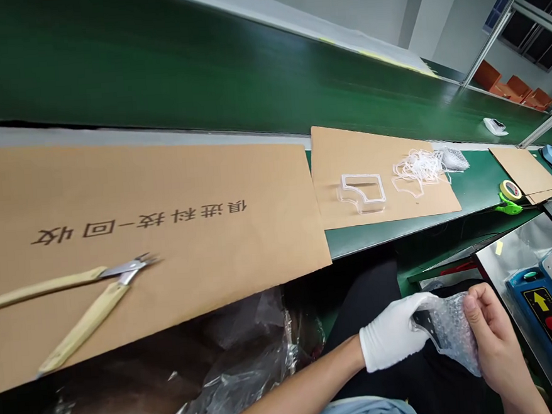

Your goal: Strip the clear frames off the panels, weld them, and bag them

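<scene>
My left hand [393, 336], in a white glove, is closed on a dark flat part [427, 324] that sticks into a bubble-wrap bag [452, 333]. My bare right hand [495, 336] grips the bag from the right, thumb on top. Both hands are low at the lower right, over my lap, below the bench edge. Most of the dark part is hidden inside the wrap.
Yellow-handled cutters [81, 296] lie open on a printed cardboard sheet [171, 195]. A second sheet [348, 158] carries a clear plastic frame [362, 191] and white plastic trimmings [417, 165]. A tape roll [510, 189], a green conveyor belt [200, 67] and a blue machine [551, 314] surround them.
</scene>
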Tool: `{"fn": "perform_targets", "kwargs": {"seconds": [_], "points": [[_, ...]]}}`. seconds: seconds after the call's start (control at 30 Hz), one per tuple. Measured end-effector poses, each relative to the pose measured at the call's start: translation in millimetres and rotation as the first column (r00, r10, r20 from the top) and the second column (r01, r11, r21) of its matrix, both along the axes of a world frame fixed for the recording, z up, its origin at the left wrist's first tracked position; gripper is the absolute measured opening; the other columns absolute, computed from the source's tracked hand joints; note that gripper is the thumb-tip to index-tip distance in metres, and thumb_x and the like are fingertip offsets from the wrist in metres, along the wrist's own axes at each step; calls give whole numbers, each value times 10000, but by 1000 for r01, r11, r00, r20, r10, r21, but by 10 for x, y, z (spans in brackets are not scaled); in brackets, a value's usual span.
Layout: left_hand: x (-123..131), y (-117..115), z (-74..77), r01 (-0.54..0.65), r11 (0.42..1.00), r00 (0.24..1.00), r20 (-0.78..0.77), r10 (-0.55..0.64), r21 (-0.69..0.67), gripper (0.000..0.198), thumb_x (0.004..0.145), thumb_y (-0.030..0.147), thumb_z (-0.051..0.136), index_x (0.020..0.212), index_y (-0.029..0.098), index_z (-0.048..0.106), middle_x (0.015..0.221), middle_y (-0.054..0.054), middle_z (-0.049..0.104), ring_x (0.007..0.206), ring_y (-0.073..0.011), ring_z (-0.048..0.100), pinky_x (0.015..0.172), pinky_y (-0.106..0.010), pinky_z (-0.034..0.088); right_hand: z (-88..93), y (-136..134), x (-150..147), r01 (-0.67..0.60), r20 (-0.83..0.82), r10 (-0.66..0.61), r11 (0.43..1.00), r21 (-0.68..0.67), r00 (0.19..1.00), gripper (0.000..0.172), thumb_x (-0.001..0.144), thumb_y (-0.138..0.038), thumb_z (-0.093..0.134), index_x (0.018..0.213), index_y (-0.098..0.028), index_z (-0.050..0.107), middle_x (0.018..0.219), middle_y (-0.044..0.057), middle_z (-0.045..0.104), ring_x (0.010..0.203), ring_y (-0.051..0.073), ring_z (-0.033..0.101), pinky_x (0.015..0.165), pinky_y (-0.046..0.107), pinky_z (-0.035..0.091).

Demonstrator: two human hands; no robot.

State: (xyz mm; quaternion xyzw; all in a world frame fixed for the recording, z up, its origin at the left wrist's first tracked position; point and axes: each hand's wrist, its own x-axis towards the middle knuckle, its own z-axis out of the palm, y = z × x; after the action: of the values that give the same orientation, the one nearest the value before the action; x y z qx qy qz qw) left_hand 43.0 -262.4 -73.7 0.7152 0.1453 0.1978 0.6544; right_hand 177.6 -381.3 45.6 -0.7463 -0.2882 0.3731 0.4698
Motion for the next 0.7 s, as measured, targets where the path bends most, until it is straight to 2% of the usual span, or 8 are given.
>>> {"fn": "perform_targets", "kwargs": {"seconds": [0.13, 0.2, 0.3, 0.37, 0.43, 0.53, 0.6, 0.7], "points": [[-135, 120, 12, 30, 999, 992, -123, -34, -31, 261, 750, 148, 642, 1000, 195, 702, 898, 15, 723, 790, -161, 651, 719, -253, 486, 80, -96, 269, 176, 237, -196, 979, 101, 952, 415, 930, -640, 767, 966, -258, 608, 734, -20, 568, 612, 144, 519, 518, 229, 436], [-208, 157, -1, 15, 994, 989, -141, -30, -106, 260, 751, 181, 659, 1010, 189, 691, 867, 16, 709, 749, -153, 624, 678, -246, 468, 77, -145, 442, 169, 349, -200, 979, 117, 916, 443, 874, -632, 827, 1028, -252, 658, 876, 33, 670, 650, 154, 575, 540, 238, 482], [-269, 174, 25, 0, 987, 992, -123, -20, -159, 350, 754, 226, 692, 1103, 200, 707, 925, 5, 728, 795, -173, 637, 704, -254, 488, -77, -142, 526, -79, 251, 77, 997, -4, 965, 682, 781, -663, 889, 1302, -278, 680, 1256, 144, 723, 531, 116, 527, 452, 266, 462], [-264, 159, 62, 7, 992, 994, -112, -21, -125, 339, 746, 259, 732, 1081, 213, 715, 905, 12, 718, 789, -183, 635, 688, -258, 484, -244, -69, 433, -253, 102, 257, 966, -56, 961, 895, 687, -699, 936, 1439, -317, 639, 1412, 191, 681, 578, 173, 618, 467, 309, 519], [-229, 129, 74, 29, 996, 995, -94, -37, -85, 255, 751, 284, 760, 992, 215, 712, 846, 19, 693, 760, -186, 635, 674, -264, 481, -398, 45, 287, -350, 2, 350, 936, -43, 937, 1001, 616, -726, 963, 1471, -327, 631, 1440, 198, 677, 874, 330, 761, 662, 387, 645], [-187, 85, -4, 58, 980, 998, 4, -59, -193, 252, 740, 340, 843, 908, 205, 712, 855, 3, 704, 815, -210, 675, 736, -285, 530, -537, 241, 132, -487, -58, 486, 873, -1, 872, 958, 671, -696, 953, 1477, -298, 622, 1453, 200, 675, 1273, 444, 690, 959, 481, 647], [-223, 66, -107, 86, 916, 993, 103, -49, -392, 433, 652, 429, 952, 950, 203, 735, 912, -9, 728, 871, -225, 692, 764, -299, 565, -578, 366, 104, -543, -59, 543, 840, 16, 838, 936, 700, -683, 942, 1482, -293, 608, 1468, 200, 669, 1322, 450, 667, 981, 483, 645], [-435, 52, -273, 35, 778, 997, 77, 17, -627, 601, 561, 552, 1007, 978, 187, 776, 845, -10, 727, 732, -185, 663, 607, -281, 561, -602, 526, 126, -524, -13, 524, 851, 36, 851, 1014, 641, -757, 933, 1491, -322, 591, 1519, 181, 642, 1374, 468, 628, 984, 480, 650]]}}
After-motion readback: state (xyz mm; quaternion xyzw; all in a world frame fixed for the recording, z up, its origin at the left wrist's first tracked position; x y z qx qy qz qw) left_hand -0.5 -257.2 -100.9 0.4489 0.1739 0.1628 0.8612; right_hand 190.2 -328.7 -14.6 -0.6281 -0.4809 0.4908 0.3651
